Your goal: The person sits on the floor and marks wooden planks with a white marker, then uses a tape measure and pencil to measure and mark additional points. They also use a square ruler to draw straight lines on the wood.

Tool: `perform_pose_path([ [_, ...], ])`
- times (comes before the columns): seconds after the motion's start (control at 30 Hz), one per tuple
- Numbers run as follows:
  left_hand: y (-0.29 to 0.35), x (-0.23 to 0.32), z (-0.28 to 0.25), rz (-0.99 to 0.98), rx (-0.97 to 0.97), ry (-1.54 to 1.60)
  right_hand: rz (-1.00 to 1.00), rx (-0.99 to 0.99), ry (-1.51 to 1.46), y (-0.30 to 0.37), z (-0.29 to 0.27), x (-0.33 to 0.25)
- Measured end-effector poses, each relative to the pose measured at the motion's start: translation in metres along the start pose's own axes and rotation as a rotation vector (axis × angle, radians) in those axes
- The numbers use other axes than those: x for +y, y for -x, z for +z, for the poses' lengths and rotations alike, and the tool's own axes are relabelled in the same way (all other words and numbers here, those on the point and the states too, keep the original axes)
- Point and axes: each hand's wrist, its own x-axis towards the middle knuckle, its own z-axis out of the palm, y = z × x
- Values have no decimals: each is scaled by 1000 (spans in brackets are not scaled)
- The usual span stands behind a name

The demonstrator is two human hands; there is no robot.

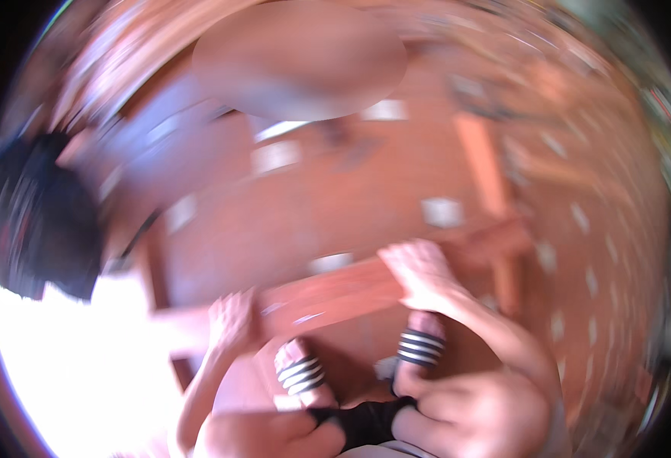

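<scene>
A reddish-brown wooden beam (pixel 335 296) runs across in front of my feet. My left hand (pixel 231 319) is on its left part, fingers curled over the wood. Further right, my right hand (pixel 419 273) holds the beam, its fingers over the far edge and the thumb on the near side. Motion smears the picture, so the undersides of both grips are hidden. At the right end the beam meets an orange-brown wooden bar (pixel 482 164) that reaches away from me.
My feet in striped black slides (pixel 419 348) are just behind the beam. Reddish tiled floor (pixel 335 202) with pale squares spreads ahead. A large dark object (pixel 45 217) is at the left, above a glaring bright area. A blurred person (pixel 297 61) is at the far side.
</scene>
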Motion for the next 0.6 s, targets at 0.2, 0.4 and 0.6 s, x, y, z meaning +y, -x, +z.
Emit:
perform_pose_path([
  [0.2,24,-34,35,273,212,88,-42,108,112,5,13,-15],
  [0.4,44,-28,99,230,443,65,-47,20,131,12,25,-23],
  [0.6,41,-24,116,193,581,-59,-14,-9,145,9,29,-23],
])
